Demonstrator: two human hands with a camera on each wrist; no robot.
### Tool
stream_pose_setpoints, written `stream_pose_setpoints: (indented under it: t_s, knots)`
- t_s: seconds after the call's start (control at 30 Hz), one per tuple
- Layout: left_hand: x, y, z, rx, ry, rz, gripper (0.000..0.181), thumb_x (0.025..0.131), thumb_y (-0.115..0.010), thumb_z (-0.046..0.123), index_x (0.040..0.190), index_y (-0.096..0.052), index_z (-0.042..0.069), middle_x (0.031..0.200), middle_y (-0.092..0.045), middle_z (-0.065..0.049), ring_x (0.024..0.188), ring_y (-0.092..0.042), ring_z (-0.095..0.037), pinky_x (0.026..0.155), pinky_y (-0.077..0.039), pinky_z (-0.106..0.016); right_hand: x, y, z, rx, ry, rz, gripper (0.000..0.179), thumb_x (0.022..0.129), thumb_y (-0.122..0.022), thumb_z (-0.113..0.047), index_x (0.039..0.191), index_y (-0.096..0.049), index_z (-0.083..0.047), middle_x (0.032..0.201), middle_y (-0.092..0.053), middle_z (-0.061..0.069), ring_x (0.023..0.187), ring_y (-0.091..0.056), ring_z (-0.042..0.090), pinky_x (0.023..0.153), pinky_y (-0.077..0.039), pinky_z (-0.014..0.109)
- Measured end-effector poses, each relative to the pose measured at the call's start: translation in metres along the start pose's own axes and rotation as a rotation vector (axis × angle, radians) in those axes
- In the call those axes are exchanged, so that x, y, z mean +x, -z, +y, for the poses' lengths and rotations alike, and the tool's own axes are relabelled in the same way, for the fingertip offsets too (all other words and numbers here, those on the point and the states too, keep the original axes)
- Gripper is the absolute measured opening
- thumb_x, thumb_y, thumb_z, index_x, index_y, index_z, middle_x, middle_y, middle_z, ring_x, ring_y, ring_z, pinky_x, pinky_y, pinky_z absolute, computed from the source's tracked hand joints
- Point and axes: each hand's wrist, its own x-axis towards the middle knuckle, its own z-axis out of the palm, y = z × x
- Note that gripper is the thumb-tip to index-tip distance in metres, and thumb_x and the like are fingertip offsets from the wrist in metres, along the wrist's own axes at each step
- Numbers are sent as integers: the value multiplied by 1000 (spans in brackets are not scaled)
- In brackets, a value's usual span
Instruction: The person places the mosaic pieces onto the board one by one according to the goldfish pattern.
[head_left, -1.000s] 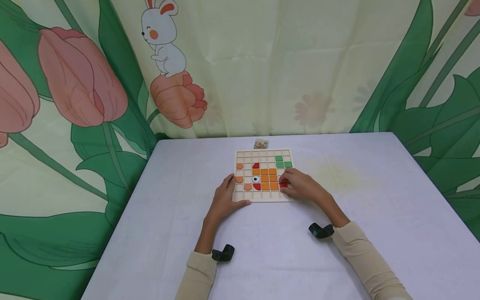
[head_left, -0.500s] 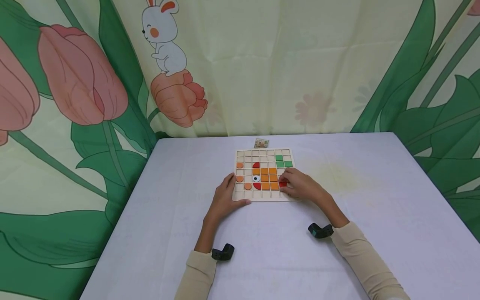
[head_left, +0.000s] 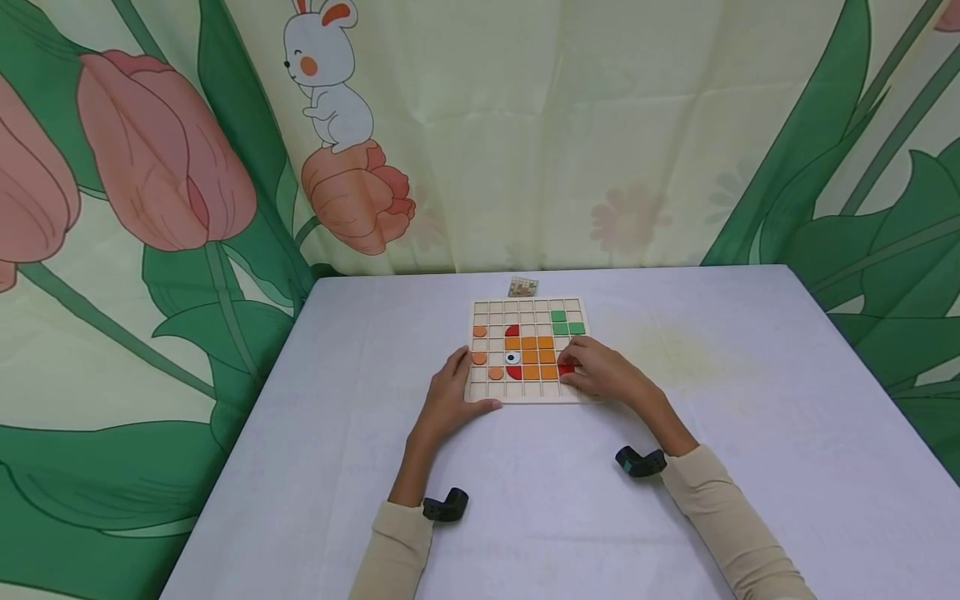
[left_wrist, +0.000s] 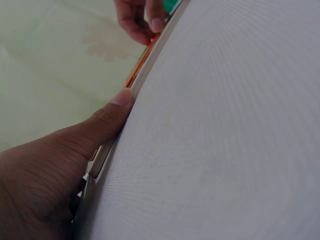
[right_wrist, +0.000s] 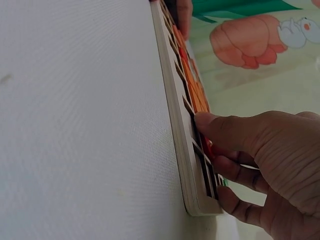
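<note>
A wooden grid board (head_left: 536, 400) lies on the table with coloured pieces in its cells. My left hand (head_left: 450, 396) holds its near left corner, thumb along the front edge and fingers at the left side. With thumb and fingers my right hand (head_left: 606, 372) pinches a red piece (head_left: 566, 370) at the board's right side; the hand hides part of it. Left of that piece sits a block of orange square tiles (head_left: 529, 358), beside a white eye tile (head_left: 512, 357). Red rounded pieces (head_left: 513, 373) lie above and below the eye. Orange discs (head_left: 479, 359) occupy cells farther left.
Green square tiles (head_left: 558, 317) fill cells at the board's far right. A small patterned card (head_left: 522, 287) lies behind the board. The white-covered table (head_left: 540, 517) ends at a printed curtain (head_left: 525, 167). Each wrist wears a black camera (head_left: 641, 462).
</note>
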Motion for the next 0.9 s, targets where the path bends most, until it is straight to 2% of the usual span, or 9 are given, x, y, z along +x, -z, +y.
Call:
stream_pose_setpoints:
  t_s: [0.27,0.9]
  knots:
    - [1,0,1,0,2,0,114,83,-91,45,169,-26,6,173,-30,-15,157,-36,-38,125,-39,-55,-1,-1,1,32,1,9,27,95,-81,-15,118,-75,-2,114,-66,9,105,-60,23,102,-59,44]
    - [3,-2,-2,21,15,-15,115,84,-89,47,170,-23,8,176,-27,-12,160,-32,-36,128,-36,-54,-2,-2,2,29,35,21,27,95,-81,-13,119,-75,-2,115,-65,11,105,-60,24,101,-58,44]
